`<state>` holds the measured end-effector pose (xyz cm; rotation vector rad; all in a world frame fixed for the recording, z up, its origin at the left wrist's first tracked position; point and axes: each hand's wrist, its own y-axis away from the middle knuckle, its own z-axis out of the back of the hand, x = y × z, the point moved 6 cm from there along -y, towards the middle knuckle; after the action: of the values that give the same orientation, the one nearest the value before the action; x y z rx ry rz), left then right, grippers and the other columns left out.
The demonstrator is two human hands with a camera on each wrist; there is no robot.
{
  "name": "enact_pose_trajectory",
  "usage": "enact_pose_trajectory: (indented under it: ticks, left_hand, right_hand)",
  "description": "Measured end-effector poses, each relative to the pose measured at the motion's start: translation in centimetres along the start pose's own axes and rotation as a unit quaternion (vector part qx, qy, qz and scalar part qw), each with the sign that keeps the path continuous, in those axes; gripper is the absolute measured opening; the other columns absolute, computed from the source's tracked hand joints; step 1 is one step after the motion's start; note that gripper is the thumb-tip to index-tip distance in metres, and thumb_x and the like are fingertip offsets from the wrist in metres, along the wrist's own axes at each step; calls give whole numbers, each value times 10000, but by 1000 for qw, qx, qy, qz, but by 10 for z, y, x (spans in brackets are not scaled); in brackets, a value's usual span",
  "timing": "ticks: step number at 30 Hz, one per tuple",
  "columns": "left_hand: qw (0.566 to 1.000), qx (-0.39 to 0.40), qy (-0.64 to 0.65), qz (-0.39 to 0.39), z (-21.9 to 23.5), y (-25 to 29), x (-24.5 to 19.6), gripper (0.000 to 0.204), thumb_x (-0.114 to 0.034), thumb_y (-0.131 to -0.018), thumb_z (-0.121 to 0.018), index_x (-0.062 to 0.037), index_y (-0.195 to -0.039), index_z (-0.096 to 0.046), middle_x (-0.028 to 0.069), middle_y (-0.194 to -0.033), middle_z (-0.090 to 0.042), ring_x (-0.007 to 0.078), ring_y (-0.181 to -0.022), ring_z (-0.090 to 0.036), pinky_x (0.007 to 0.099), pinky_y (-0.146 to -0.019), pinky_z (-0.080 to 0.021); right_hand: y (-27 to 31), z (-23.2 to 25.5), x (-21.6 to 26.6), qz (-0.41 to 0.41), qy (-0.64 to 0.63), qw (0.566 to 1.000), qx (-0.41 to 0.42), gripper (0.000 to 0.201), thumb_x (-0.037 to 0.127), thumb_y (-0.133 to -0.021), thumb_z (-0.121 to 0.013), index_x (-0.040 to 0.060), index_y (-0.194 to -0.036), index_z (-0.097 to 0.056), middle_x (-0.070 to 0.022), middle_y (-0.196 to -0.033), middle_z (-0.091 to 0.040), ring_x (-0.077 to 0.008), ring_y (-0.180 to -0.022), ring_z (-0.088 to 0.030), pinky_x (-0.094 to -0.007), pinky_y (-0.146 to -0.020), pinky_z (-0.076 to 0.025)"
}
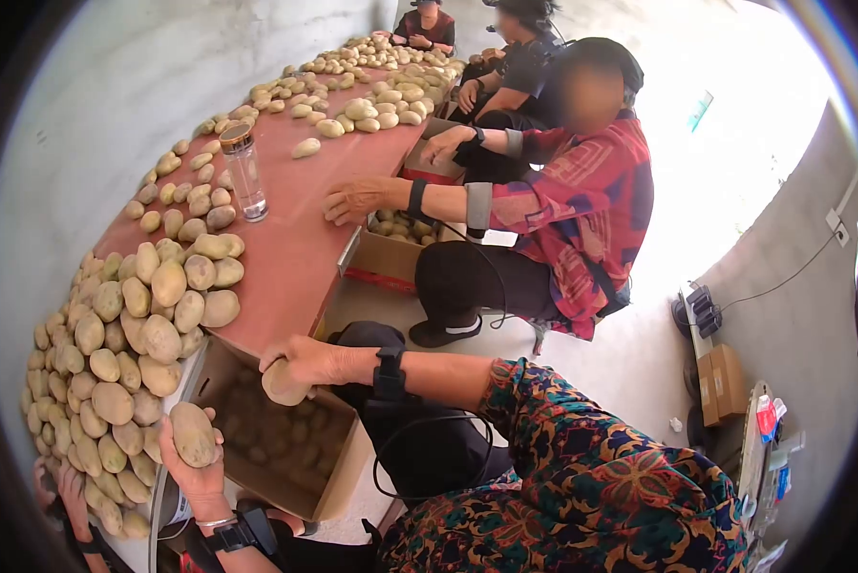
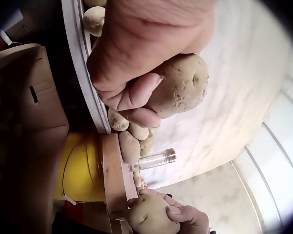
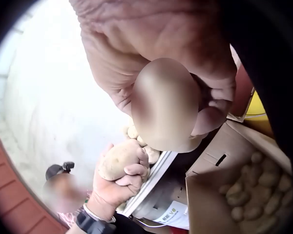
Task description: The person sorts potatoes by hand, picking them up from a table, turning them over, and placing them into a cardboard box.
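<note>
Pale walls (image 1: 142, 95) enclose a room in which a red tabletop (image 1: 290, 220) runs away beyond the open carton (image 1: 348, 463), the landmark for all positions given here. Left of the carton, a heaped pile of potatoes (image 1: 114, 401) rises at the near end of the surface. My left hand (image 1: 195, 477) is held just left of the carton, partly closed, its fingers curled round one large potato (image 1: 194, 435), whose pitted skin shows in the left wrist view. My right hand (image 1: 305, 363) is above the carton's far edge, likewise closed only as far as its load allows, with thumb and fingers about a second potato (image 1: 285, 384); the two held potatoes are apart. Inside the carton lie many loose potatoes (image 1: 281, 435), which seem to cover most of its bottom, though shadow obscures them. Beyond the carton, a clear glass bottle (image 1: 245, 177) with a brown cap stands upright on the tabletop, and scattered potatoes (image 1: 195, 196) lie beside it. Farther from the carton, toward the tabletop's remote end, more potatoes (image 1: 381, 105) are spread. A person in a red patterned shirt (image 1: 582, 210) sits beyond the carton and to its right, one hand resting on the tabletop; two other people (image 1: 519, 72) sit farther off. A yellow bucket (image 2: 85, 168) is visible near the carton in the left wrist view.
</note>
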<state>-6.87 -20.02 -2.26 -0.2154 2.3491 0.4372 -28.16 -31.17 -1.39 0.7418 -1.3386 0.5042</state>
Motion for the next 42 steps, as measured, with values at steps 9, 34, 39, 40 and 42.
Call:
enact_pose_trajectory:
  ticks: [9,34,39,40,42]
  left_hand:
    - [999,-36,-22,-10,-1,-16,12,411,-444,-928,-529,-59,-1055,-596,180,-866,-661,236,-545,-596,280,-429,-458]
    - [849,-50,-524,-38,29,-20,15,585,-312,-790,-682,45,-1232,-539,206,-1115,-634,253,-940,-635,313,-738,-517]
    - [785,-45,-617,-30,25,-10,0,559,-275,-829,-646,86,-1240,-535,172,-1039,-657,218,-888,-642,312,-780,-500]
    - [820,-41,-571,9,24,-5,1,536,-266,-844,-630,91,-1233,-539,170,-1011,-669,212,-865,-649,310,-767,-500]
    - [821,-33,-569,16,27,-1,-1,492,-269,-881,-609,61,-1241,-545,156,-1038,-665,200,-877,-642,305,-789,-496]
  right_hand:
    - [-2,5,2,-44,-235,971,8,308,310,-795,-655,24,-905,-623,-89,-768,-631,-177,-569,-585,-284,-396,-414]
    - [-13,-3,10,-60,-352,932,61,350,288,-891,-620,-23,-1046,-584,-143,-961,-642,-336,-896,-679,-233,-443,-380]
    - [-14,-9,9,-66,-318,943,77,360,302,-891,-625,-20,-1047,-589,-146,-938,-659,-320,-873,-682,-232,-445,-387]
    - [-14,-10,9,-67,-317,943,81,360,302,-891,-625,-20,-1047,-589,-146,-938,-659,-320,-873,-682,-232,-445,-387]
    - [-12,-13,9,-78,-277,954,89,364,316,-885,-634,-6,-1049,-596,-134,-912,-672,-297,-847,-688,-230,-449,-397]
